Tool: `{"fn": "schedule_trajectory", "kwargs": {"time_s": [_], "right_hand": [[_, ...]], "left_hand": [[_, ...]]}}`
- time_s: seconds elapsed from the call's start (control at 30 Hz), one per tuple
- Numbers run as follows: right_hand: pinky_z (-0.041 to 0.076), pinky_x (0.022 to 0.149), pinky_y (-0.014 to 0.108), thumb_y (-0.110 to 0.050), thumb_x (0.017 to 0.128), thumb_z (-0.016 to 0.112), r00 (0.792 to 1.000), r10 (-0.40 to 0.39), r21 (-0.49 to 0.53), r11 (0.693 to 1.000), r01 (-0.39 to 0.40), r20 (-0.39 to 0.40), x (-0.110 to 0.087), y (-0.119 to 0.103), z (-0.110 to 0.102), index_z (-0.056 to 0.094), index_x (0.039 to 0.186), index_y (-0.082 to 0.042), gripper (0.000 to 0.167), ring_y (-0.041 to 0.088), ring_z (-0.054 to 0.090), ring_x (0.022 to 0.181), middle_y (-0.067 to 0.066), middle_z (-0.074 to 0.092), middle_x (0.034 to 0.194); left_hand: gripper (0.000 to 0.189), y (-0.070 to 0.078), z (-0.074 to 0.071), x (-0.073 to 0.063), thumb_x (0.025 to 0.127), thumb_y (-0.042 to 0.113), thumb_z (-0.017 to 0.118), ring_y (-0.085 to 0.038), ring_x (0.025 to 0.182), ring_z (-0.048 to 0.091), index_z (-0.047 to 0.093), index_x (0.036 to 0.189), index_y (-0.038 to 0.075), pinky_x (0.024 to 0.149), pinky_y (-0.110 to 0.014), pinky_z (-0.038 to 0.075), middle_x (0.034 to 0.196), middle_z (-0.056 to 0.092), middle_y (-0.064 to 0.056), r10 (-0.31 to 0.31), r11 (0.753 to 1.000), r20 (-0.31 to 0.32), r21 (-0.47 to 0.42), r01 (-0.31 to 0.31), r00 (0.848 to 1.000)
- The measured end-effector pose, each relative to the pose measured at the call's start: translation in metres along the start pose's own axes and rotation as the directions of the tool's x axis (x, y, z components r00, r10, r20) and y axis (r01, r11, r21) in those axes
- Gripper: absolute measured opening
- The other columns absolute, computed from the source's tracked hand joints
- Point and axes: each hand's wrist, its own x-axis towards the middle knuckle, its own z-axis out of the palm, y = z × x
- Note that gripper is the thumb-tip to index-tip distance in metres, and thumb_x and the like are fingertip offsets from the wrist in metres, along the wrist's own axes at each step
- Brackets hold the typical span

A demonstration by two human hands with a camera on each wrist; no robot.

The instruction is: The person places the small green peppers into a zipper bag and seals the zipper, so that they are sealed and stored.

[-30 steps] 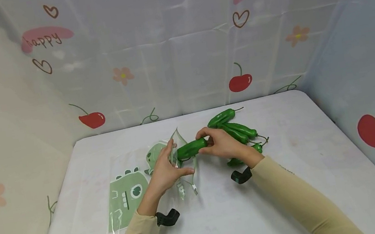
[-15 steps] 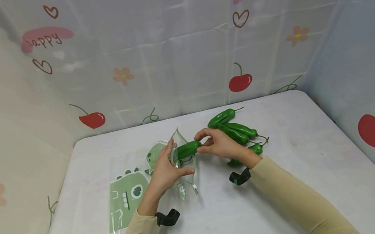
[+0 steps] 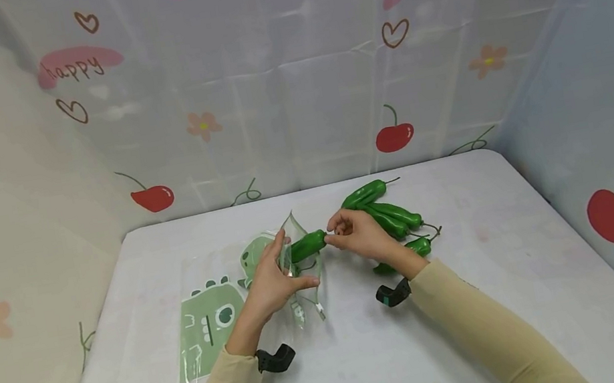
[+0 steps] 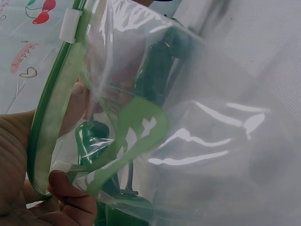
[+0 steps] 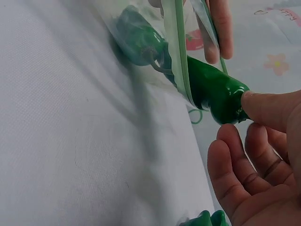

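Observation:
My left hand (image 3: pixel 273 278) holds a clear zip bag (image 3: pixel 295 220) with green edging by its mouth, thumb and fingers spread apart. A white slider (image 4: pixel 70 26) sits on the bag's green zip strip in the left wrist view. My right hand (image 3: pixel 359 233) pinches the stem end of a green pepper (image 3: pixel 310 245) with thumb and fingertips. The pepper's far end is inside the bag mouth. Through the film in the right wrist view, another green pepper (image 5: pixel 138 37) shows inside the bag, its stem toward the opening.
Several green peppers (image 3: pixel 392 211) lie in a pile behind and beside my right hand. A flat bag with a green one-eyed monster print (image 3: pixel 211 329) lies left of my left forearm. The white table (image 3: pixel 361 372) ends at a printed curtain (image 3: pixel 296 125) behind.
The pepper and right hand have moved left, and the pepper has gone deeper into the bag mouth. The right fingers have slid back toward its stem. The left hand keeps its place.

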Motion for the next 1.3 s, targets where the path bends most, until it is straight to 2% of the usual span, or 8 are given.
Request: {"fn": "schedule_trajectory", "kwargs": {"time_s": [0.17, 0.33, 0.5, 0.67, 0.8, 1.03, 1.13, 1.3], "right_hand": [[0.057, 0.074, 0.040, -0.020, 0.096, 0.076, 1.000, 0.008, 0.033, 0.999, -0.008, -0.006, 0.0006, 0.0006, 0.0014, 0.071, 0.102, -0.012, 0.011, 0.021, 0.069, 0.081, 0.007, 0.073, 0.095], [0.058, 0.088, 0.052, -0.021, 0.100, 0.071, 1.000, 0.022, 0.095, 0.995, -0.023, 0.019, 0.0010, -0.0002, 0.0012, 0.074, 0.112, -0.009, 0.017, 0.027, 0.072, 0.093, 0.016, 0.075, 0.106], [0.059, 0.092, 0.045, -0.025, 0.105, 0.062, 0.998, 0.022, 0.171, 0.985, -0.033, 0.064, 0.0008, -0.0004, 0.0001, 0.070, 0.125, -0.002, 0.032, 0.029, 0.072, 0.104, 0.020, 0.073, 0.119], [0.060, 0.092, 0.038, -0.026, 0.108, 0.057, 0.996, 0.024, 0.227, 0.973, -0.042, 0.084, 0.0008, -0.0006, -0.0003, 0.066, 0.131, 0.004, 0.038, 0.028, 0.072, 0.106, 0.024, 0.069, 0.125], [0.060, 0.090, 0.037, -0.022, 0.106, 0.060, 0.997, 0.024, 0.229, 0.973, -0.041, 0.077, 0.0001, -0.0017, 0.0004, 0.069, 0.125, 0.003, 0.033, 0.026, 0.071, 0.100, 0.023, 0.071, 0.118], [0.058, 0.087, 0.048, -0.020, 0.102, 0.068, 0.998, -0.001, 0.184, 0.983, -0.012, 0.069, 0.0003, -0.0015, 0.0030, 0.073, 0.115, 0.000, 0.025, 0.033, 0.068, 0.090, 0.024, 0.072, 0.103], [0.058, 0.087, 0.050, -0.020, 0.101, 0.068, 0.997, 0.003, 0.179, 0.984, -0.017, 0.077, -0.0001, -0.0020, 0.0037, 0.072, 0.116, 0.001, 0.026, 0.029, 0.067, 0.086, 0.023, 0.071, 0.101], [0.059, 0.083, 0.043, -0.020, 0.102, 0.067, 0.995, 0.008, 0.164, 0.986, -0.025, 0.103, -0.0017, -0.0034, 0.0035, 0.071, 0.116, 0.003, 0.027, 0.030, 0.067, 0.086, 0.016, 0.071, 0.097]], "left_hand": [[0.126, -0.0006, -0.0003, -0.0002, 0.070, 0.029, 0.098, -0.027, 0.117, 0.058, 0.018, 0.167, 0.025, 0.094, -0.043, 0.054, 0.164, 0.038, -0.001, 0.003, 1.000, -0.002, 0.009, -0.003, 1.000], [0.126, -0.0007, -0.0001, -0.0004, 0.069, 0.027, 0.098, -0.026, 0.109, 0.059, 0.019, 0.167, 0.023, 0.093, -0.042, 0.053, 0.163, 0.039, -0.001, 0.001, 1.000, -0.012, 0.015, -0.001, 1.000], [0.124, -0.0008, 0.0004, -0.0001, 0.070, 0.023, 0.098, -0.028, 0.113, 0.059, 0.020, 0.167, 0.022, 0.095, -0.044, 0.053, 0.162, 0.040, -0.002, -0.001, 1.000, -0.021, 0.004, 0.001, 1.000], [0.125, -0.0007, 0.0004, 0.0000, 0.069, 0.023, 0.098, -0.031, 0.123, 0.058, 0.020, 0.167, 0.021, 0.098, -0.046, 0.053, 0.163, 0.040, -0.003, 0.001, 1.000, -0.020, -0.003, -0.001, 1.000], [0.126, -0.0007, 0.0000, -0.0006, 0.069, 0.026, 0.099, -0.030, 0.126, 0.056, 0.020, 0.167, 0.022, 0.099, -0.046, 0.054, 0.163, 0.038, -0.002, 0.000, 1.000, -0.013, -0.005, 0.000, 1.000], [0.126, -0.0002, -0.0005, -0.0023, 0.070, 0.028, 0.098, -0.027, 0.108, 0.060, 0.019, 0.167, 0.024, 0.094, -0.043, 0.054, 0.163, 0.038, 0.001, 0.000, 1.000, -0.004, -0.010, 0.000, 1.000], [0.126, 0.0004, -0.0008, -0.0025, 0.069, 0.027, 0.098, -0.029, 0.114, 0.060, 0.019, 0.167, 0.024, 0.098, -0.045, 0.054, 0.163, 0.038, 0.000, -0.002, 1.000, -0.006, -0.019, 0.002, 1.000], [0.125, 0.0007, -0.0015, -0.0022, 0.069, 0.026, 0.098, -0.030, 0.124, 0.057, 0.019, 0.167, 0.023, 0.102, -0.047, 0.053, 0.164, 0.036, -0.001, -0.006, 0.999, -0.010, -0.035, 0.006, 1.000]]}}
